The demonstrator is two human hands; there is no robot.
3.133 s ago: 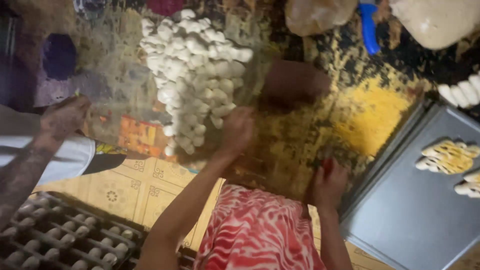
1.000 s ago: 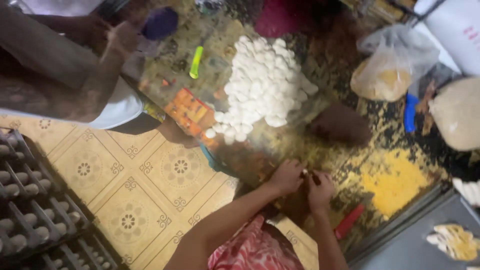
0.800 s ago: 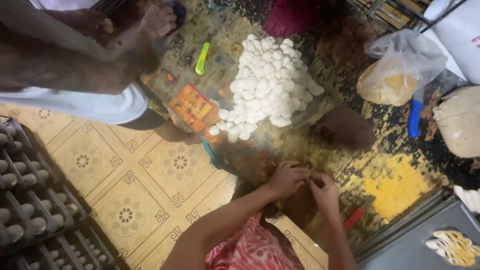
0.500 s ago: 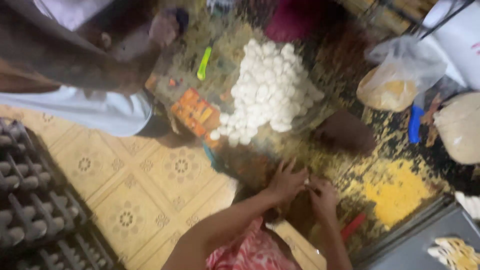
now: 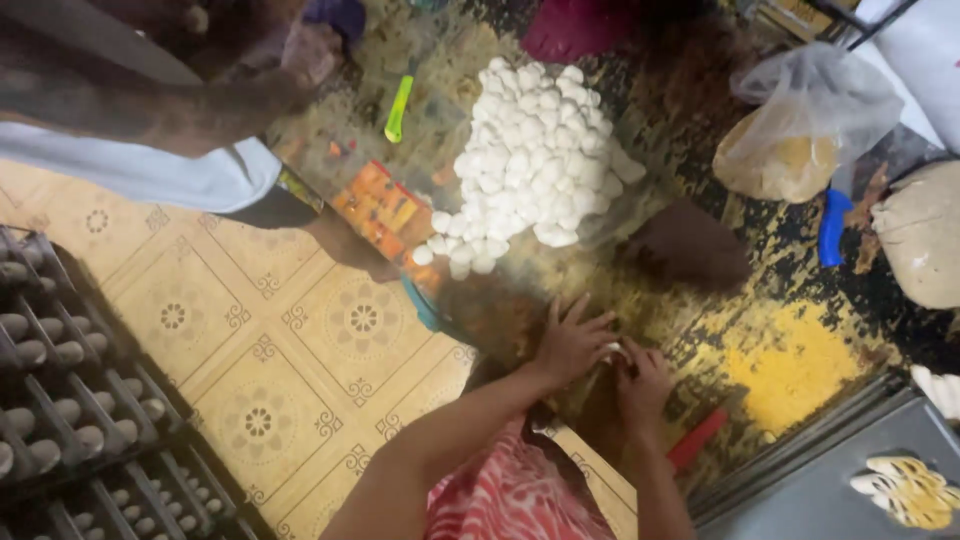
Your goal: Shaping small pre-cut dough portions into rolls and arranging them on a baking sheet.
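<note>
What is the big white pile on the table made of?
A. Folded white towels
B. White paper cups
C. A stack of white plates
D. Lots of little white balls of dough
D: the pile is a heap of many small, round, white dough balls lying on the table, up beyond the person's two hands.

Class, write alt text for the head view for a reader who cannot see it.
Two hands, left and right, pinch a small white dough piece on a worn table. A dough-ball heap lies beyond; another person stands left.

Both hands [image 5: 600, 355] pinch something white (perhaps dough) near the dough-ball pile [image 5: 530, 160].
</note>
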